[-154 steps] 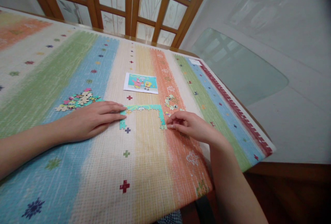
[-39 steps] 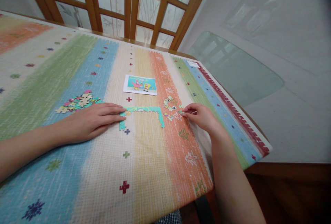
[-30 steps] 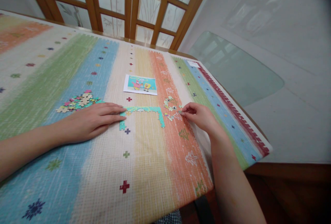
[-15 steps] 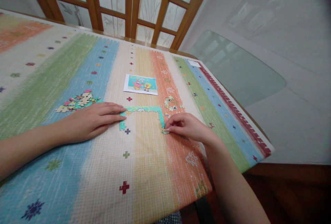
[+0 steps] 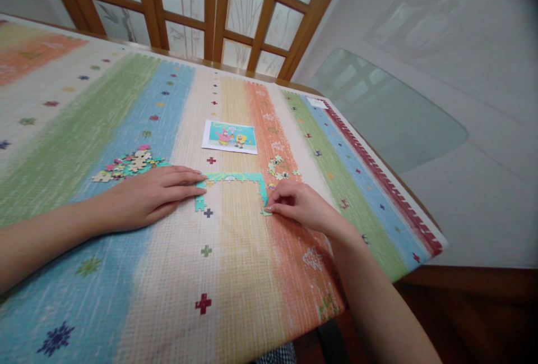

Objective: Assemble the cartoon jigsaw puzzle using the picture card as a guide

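Observation:
A partly joined jigsaw border (image 5: 235,176), turquoise, lies on the tablecloth as a top row with two short sides. My left hand (image 5: 163,193) lies flat, fingers stretched out, its fingertips on the border's left side. At the lower end of the right side, my right hand (image 5: 292,204) pinches a pale green puzzle piece (image 5: 266,212) between thumb and fingers. That piece touches or nearly touches the border; whether it is joined I cannot tell. Beyond my left hand is a heap of loose puzzle pieces (image 5: 130,162).
A picture card (image 5: 230,137) with cartoon figures lies behind the border. More loose pieces (image 5: 277,167) sit beyond my right hand. The striped tablecloth (image 5: 168,296) covers the table, whose right edge runs diagonally. Wood-framed glass doors (image 5: 214,10) stand behind.
My right hand has shifted very slightly, and the pale green piece in it sits a little further left against the border's end. My left hand stays in place.

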### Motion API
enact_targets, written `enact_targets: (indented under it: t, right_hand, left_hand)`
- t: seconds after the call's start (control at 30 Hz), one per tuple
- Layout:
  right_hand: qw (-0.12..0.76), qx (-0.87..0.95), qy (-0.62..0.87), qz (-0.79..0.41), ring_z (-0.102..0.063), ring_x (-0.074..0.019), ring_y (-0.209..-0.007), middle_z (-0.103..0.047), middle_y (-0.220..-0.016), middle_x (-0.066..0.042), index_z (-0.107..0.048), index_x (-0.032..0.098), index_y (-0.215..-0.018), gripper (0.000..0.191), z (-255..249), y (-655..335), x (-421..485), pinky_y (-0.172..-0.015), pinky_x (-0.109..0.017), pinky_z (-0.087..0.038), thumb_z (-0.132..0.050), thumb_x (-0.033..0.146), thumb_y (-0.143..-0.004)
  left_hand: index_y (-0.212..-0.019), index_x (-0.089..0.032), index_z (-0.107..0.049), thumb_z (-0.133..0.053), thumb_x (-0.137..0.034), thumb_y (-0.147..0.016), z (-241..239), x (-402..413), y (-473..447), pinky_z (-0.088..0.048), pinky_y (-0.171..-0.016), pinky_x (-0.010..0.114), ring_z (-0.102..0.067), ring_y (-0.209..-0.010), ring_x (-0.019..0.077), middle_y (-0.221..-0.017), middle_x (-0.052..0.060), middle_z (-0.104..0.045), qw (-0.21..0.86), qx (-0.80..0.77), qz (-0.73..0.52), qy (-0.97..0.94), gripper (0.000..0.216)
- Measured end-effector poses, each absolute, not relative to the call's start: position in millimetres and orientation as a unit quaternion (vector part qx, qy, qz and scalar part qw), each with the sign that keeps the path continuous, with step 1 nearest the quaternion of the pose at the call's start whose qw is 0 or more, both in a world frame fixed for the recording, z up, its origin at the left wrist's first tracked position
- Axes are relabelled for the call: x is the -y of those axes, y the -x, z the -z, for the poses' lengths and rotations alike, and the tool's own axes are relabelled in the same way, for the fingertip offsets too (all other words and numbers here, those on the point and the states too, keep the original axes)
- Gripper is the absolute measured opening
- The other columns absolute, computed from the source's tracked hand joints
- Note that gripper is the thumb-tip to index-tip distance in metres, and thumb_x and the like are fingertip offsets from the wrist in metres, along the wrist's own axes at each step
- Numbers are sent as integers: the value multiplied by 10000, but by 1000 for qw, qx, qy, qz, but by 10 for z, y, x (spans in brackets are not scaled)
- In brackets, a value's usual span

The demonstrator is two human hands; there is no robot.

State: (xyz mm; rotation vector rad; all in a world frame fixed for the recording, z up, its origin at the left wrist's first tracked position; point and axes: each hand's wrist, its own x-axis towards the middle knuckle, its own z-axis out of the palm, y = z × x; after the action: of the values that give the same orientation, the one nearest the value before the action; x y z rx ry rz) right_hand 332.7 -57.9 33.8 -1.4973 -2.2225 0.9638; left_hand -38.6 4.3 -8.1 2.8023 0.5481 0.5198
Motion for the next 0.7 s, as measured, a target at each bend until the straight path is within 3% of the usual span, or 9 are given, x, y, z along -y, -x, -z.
enact_targets:
  t: [0.27,0.7]
  right_hand:
    - [116,774,496,-377,-607,-158,-788,-700,-878,-32,-724,216,-918,147,-422,-3431,603,-693,-284,-468,-696,359,-894]
    - [116,775,499,-370,-590,-144,-739,-660,-821,-24,-684,196,-884,125,-399,-3376,608,-685,-278,-474,-692,321,-882]
  left_hand:
    - [-1422,-336,-556,-463,-200,-1004,79,-49,396,-463,-1108,466,-541,-1339,256,-1491,39,-544,113,-182,-170,-962,449]
    - [-1428,-329,-549,-440,-204,-1015,80,-47,400,-463,-1102,470,-530,-1346,251,-1498,45,-536,103,-184,-165,-963,446]
